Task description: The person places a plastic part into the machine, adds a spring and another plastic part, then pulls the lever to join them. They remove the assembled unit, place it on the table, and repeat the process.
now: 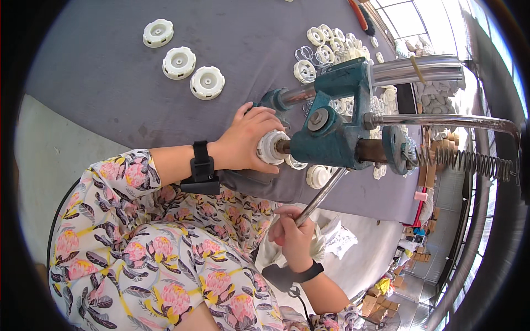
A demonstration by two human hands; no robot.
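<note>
A teal hand press (331,132) with a bare metal ram stands over the table. Under the ram's tip sits a white round plastic part (269,147). My left hand (243,138) is wrapped round that part, thumb on the near side and fingers on the far side. Below the press, my right hand (292,234) is closed on the end of its metal lever (323,197), which slants up to the press body. Beside the press, close to the ram, lies another white plastic part (318,176). The press base is partly hidden behind my left hand.
Three white round plastic parts (207,83) lie in a row at the far left of the grey table (121,71). Behind the press are several loose white rings (326,52) and wire hoops. A coil spring (464,163) sticks out from the press. A red-handled brush (361,16) lies at the back.
</note>
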